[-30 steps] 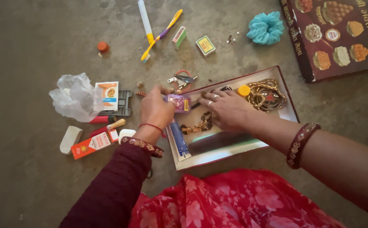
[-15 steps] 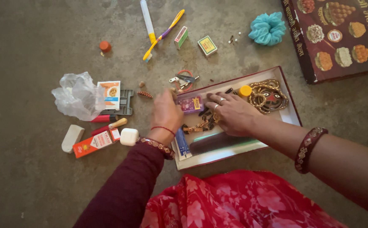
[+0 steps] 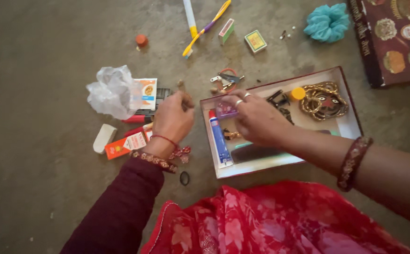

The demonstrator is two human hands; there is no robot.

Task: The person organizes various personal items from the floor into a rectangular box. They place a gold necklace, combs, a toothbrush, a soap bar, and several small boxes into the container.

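Note:
My right hand point(image 3: 257, 121) reaches into an open white cardboard box point(image 3: 347, 123) with dark red edges, its fingertips pinched on a small purple packet point(image 3: 224, 111) at the box's far left corner. In the box lie a blue and white tube point(image 3: 220, 139), a dark comb point(image 3: 254, 153), black hair clips point(image 3: 278, 99), a yellow cap point(image 3: 297, 93) and gold bangles point(image 3: 325, 100). My left hand point(image 3: 174, 120) is just left of the box, fingers bunched down at the floor. What is under those fingertips is hidden.
Scattered on the concrete floor: crumpled plastic bag point(image 3: 112, 91), sachet point(image 3: 146, 91), orange carton point(image 3: 125, 145), white block point(image 3: 104, 138), keys point(image 3: 226, 80), toothbrush point(image 3: 206, 28), two matchboxes point(image 3: 255, 41), teal scrunchie point(image 3: 327, 21), dark red box lid point(image 3: 398, 40), black ring point(image 3: 185, 178).
The purple packet went from my left hand into the box, where my right hand now pinches it. My left hand drew back left to the floor. The view shifted, so everything sits further right.

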